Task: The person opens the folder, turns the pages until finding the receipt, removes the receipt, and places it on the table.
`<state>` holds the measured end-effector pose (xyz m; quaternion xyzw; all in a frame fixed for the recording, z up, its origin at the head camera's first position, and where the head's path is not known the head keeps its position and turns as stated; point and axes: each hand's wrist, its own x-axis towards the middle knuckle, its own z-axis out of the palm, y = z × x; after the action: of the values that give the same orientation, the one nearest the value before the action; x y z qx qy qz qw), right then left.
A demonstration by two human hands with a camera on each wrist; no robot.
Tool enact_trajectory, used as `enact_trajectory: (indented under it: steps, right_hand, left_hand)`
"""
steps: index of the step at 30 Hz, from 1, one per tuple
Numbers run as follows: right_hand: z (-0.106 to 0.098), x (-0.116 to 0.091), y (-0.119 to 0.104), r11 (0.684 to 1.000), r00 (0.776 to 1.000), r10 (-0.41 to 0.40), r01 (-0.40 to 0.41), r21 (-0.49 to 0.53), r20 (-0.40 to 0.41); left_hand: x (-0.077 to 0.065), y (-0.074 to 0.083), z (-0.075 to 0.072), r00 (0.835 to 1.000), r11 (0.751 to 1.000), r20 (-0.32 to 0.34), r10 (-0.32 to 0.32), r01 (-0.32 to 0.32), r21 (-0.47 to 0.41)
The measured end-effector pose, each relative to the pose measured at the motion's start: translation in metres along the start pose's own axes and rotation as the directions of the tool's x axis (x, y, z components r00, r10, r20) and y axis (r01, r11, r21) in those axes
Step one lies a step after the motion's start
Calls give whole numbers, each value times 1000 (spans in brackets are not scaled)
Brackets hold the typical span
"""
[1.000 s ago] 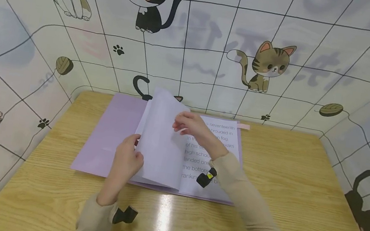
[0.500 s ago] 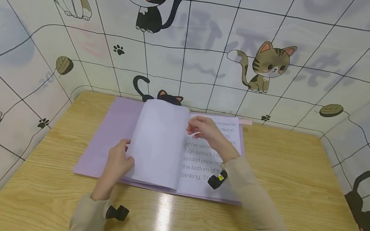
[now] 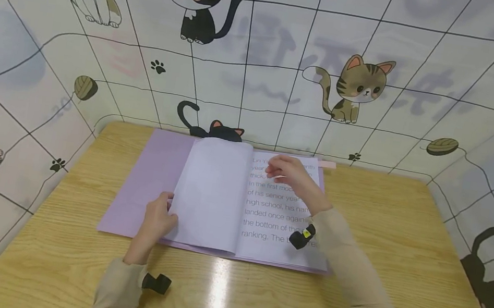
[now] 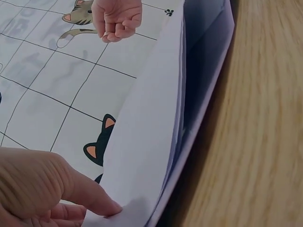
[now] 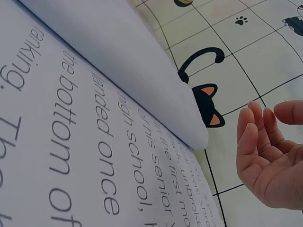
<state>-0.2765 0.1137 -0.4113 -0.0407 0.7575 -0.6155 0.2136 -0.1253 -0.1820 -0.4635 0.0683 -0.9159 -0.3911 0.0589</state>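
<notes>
A booklet with a lilac cover (image 3: 134,185) lies spread on the table. Its left page (image 3: 210,191) is blank white; large black print fills the right page (image 3: 276,250). At the left page's outer edge, my left hand (image 3: 158,219) pinches the paper, thumb on top in the left wrist view and fingers partly hidden behind. Several sheets fan out under that thumb. My right hand (image 3: 290,175) hovers over the top of the printed page, fingers loosely bent. Nothing is in it, as the right wrist view of that hand (image 5: 272,163) shows.
A pale pink tab (image 3: 328,165) sticks out at the booklet's upper right. Wood-grain tabletop (image 3: 387,237) surrounds the booklet. Right behind the table stands a wall covering (image 3: 275,89) printed with cats and grid lines. Each sleeve carries a small black device (image 3: 156,283) at the wrist.
The blank page has come down flatter onto the left side. My right hand has left it and moved right over the print. My left hand has shifted slightly left and down with the page edge.
</notes>
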Motion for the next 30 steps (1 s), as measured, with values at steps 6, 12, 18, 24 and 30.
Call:
enact_trajectory:
  steps: [6,12,18,24,30]
  right_hand:
    - [-15,2,7,1000,999,20,-21,-3,-37]
    - [-32,6,15,999,996,43,-42,12,-73]
    - [-46,10,22,997,990,76,-73,33,-116]
    - [-57,11,24,991,982,128,-124,42,-140]
    - [-67,13,21,991,975,128,-119,59,-184]
  left_hand:
    - [1,-6,4,1000,999,17,-9,9,34]
    - [3,-2,8,997,994,58,-46,39,106]
    - [5,2,13,1000,964,18,8,-12,265]
    - [6,-1,18,995,970,91,48,-68,232]
    - [10,-12,17,990,991,99,96,-104,83]
